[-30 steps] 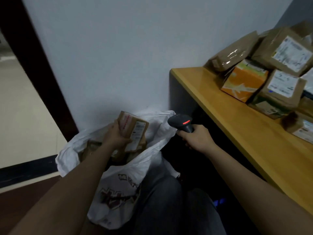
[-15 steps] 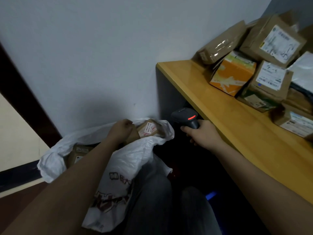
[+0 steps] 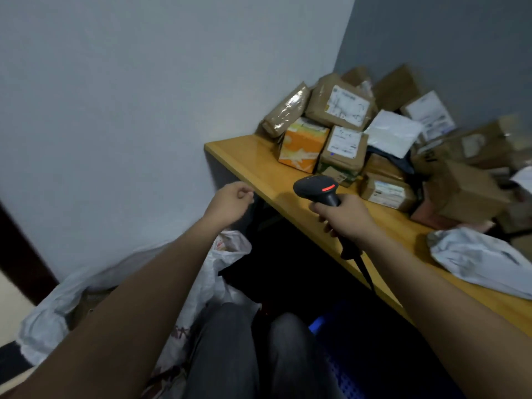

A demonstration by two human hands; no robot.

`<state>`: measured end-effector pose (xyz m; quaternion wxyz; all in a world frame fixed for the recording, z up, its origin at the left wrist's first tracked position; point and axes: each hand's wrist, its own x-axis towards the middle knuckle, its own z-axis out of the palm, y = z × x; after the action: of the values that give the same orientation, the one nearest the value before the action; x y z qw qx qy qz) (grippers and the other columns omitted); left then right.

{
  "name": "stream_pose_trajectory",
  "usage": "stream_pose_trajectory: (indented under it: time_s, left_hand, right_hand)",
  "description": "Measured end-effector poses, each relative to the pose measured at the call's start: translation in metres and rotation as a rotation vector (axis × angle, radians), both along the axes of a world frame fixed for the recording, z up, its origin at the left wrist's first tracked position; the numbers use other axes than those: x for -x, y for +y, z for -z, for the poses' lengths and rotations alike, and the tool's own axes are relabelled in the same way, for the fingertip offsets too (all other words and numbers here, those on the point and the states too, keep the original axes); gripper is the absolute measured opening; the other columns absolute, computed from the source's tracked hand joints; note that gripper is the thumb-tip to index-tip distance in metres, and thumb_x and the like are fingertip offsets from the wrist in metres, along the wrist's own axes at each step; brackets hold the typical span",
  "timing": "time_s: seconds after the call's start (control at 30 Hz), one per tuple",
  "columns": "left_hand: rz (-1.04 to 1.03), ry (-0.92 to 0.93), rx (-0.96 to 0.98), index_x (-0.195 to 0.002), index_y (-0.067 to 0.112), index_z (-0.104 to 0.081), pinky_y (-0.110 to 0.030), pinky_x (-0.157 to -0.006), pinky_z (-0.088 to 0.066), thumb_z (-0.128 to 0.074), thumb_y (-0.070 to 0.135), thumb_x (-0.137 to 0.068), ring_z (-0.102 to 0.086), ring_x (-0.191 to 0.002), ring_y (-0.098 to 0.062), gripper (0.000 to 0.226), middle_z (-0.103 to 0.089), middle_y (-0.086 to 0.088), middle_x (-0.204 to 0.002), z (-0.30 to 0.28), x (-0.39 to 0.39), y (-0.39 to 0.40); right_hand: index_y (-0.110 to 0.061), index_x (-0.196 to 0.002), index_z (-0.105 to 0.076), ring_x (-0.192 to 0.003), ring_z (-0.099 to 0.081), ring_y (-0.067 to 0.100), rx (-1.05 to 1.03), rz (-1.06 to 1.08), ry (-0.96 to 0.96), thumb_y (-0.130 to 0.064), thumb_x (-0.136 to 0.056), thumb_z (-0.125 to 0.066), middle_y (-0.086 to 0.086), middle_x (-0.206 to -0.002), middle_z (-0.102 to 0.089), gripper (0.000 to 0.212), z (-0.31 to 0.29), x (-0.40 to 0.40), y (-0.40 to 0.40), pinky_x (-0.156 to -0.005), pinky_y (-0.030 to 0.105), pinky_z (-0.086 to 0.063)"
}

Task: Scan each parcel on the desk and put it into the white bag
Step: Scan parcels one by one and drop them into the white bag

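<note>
The parcels (image 3: 371, 145) lie heaped at the far end of the desk (image 3: 259, 165), packed into the corner where the two walls meet; most are brown cardboard boxes with white printed labels, some wrapped in glossy clear tape, one a flat white plastic mailer (image 3: 393, 133), one an orange printed box (image 3: 302, 145) at the near left of the heap; the right part of the heap is blurred, so an exact count cannot be given, though more than ten show; a separate crumpled grey-white poly mailer (image 3: 478, 260) lies alone on the desk's near right, apart from the heap; the desk top is smooth yellow wood with a rounded front edge.

The right hand (image 3: 345, 217) is curled round the handle of a black scanner (image 3: 316, 190), matte plastic with a red lit strip on its head and a dark cord hanging below the fist; the scanner's head hovers over the front edge of the desk, near the closest boxes but touching none.

The left hand (image 3: 230, 204) hangs in the air beside the desk's left corner, fingers loosely curled, holding nothing, well apart from the heap.

The white bag (image 3: 218, 272) sits on the floor below the left forearm, thin wrinkled plastic with red print, its mouth slack and open; brown shapes show dimly inside; the person's grey trouser legs (image 3: 259, 355) fill the bottom centre.
</note>
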<state>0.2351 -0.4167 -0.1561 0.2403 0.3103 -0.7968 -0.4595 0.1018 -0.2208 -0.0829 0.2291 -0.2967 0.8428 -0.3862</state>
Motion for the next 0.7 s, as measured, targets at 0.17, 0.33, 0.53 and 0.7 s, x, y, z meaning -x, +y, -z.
stream_pose_trajectory:
  time_s: [0.17, 0.33, 0.53, 0.7]
  left_hand:
    - [0.099, 0.054, 0.082, -0.096, 0.03, -0.058, -0.037, -0.085, -0.052, -0.051, 0.029, -0.096, -0.063, -0.093, -0.021, 0.007, -0.066, 0.006, -0.09, -0.052, 0.061, 0.045]
    - [0.214, 0.007, 0.148, -0.122, 0.016, -0.057, -0.025, -0.074, -0.04, -0.053, 0.032, -0.098, -0.055, -0.093, -0.016, 0.029, -0.06, 0.002, -0.106, -0.078, 0.131, 0.088]
    - [0.348, -0.082, 0.228, -0.128, 0.012, -0.055, -0.029, -0.077, -0.043, -0.055, 0.03, -0.097, -0.056, -0.098, -0.019, 0.035, -0.061, -0.005, -0.121, -0.065, 0.228, 0.124]
    - [0.434, -0.251, 0.627, -0.146, 0.012, -0.035, -0.041, -0.107, -0.034, -0.056, 0.027, -0.096, -0.033, -0.136, -0.029, 0.057, -0.034, -0.011, -0.151, -0.037, 0.294, 0.137]
  right_hand:
    - [-0.009, -0.091, -0.064, -0.061, -0.061, 0.02, 0.066, 0.131, 0.068, -0.027, -0.09, -0.068, 0.01, -0.083, -0.067, 0.019, -0.029, 0.038, 0.055, -0.055, 0.031, -0.049]
    - [-0.01, -0.085, -0.062, -0.058, -0.059, 0.021, 0.16, 0.292, 0.153, -0.027, -0.089, -0.068, 0.012, -0.078, -0.066, 0.018, -0.039, 0.081, 0.1, -0.052, 0.03, -0.047]
    - [-0.009, -0.072, -0.06, -0.057, -0.055, 0.022, 0.163, 0.455, 0.206, -0.025, -0.088, -0.067, 0.008, -0.063, -0.058, 0.024, -0.047, 0.137, 0.141, -0.053, 0.029, -0.043]
    - [-0.01, -0.074, -0.061, -0.055, -0.054, 0.022, 0.166, 0.456, 0.194, -0.026, -0.087, -0.068, 0.008, -0.063, -0.057, 0.022, -0.039, 0.162, 0.15, -0.056, 0.034, -0.046]
